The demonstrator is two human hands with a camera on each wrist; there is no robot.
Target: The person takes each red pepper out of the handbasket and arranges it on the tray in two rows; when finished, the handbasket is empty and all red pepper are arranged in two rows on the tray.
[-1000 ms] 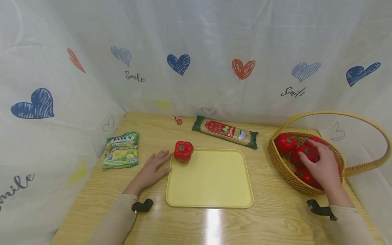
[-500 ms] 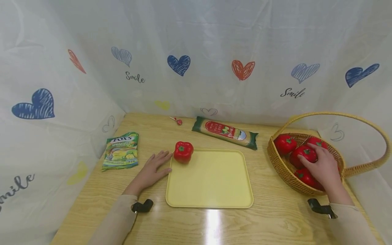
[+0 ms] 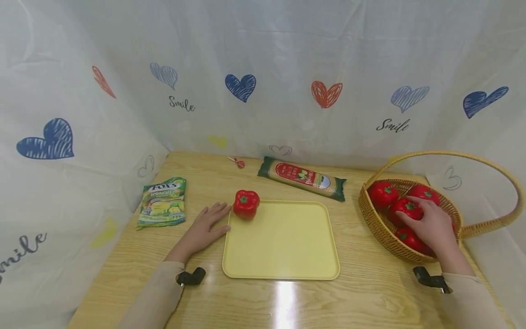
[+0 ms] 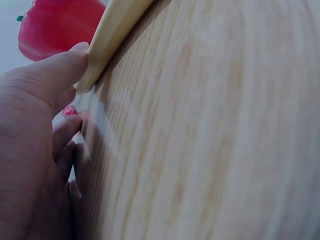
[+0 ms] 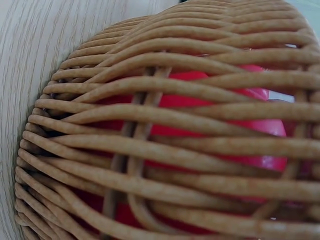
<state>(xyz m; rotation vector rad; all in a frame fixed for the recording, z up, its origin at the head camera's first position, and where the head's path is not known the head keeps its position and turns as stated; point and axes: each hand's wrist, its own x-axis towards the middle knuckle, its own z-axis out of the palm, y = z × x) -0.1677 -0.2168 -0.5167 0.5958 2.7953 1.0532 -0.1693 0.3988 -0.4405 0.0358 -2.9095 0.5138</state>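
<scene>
In the head view my right hand [image 3: 436,227] reaches into the wicker basket [image 3: 376,235]. Its thumb and fingers curl round a red bell pepper [image 3: 407,211] there. Other red peppers lie around it, such as one [image 3: 384,194] at the far left of the basket. Through the basket's weave [image 5: 150,145] red shows in the right wrist view; the hand itself is hidden there. My left hand [image 3: 202,230] lies flat on the table, thumb at the left edge of the yellow tray [image 3: 283,242]. A single red bell pepper [image 3: 245,204] sits upright in the tray's far left corner.
A green candy bag [image 3: 162,203] lies left of my left hand. Behind the tray are a lollipop [image 3: 239,163] and a long packet of pasta [image 3: 303,178]. The basket's tall handle [image 3: 499,167] arches to the right, near the curtain [image 3: 283,55].
The pepper in my right hand has shifted and tilted slightly within the basket, with the fingers moving along with it. My left hand, the tray and its pepper have stayed put.
</scene>
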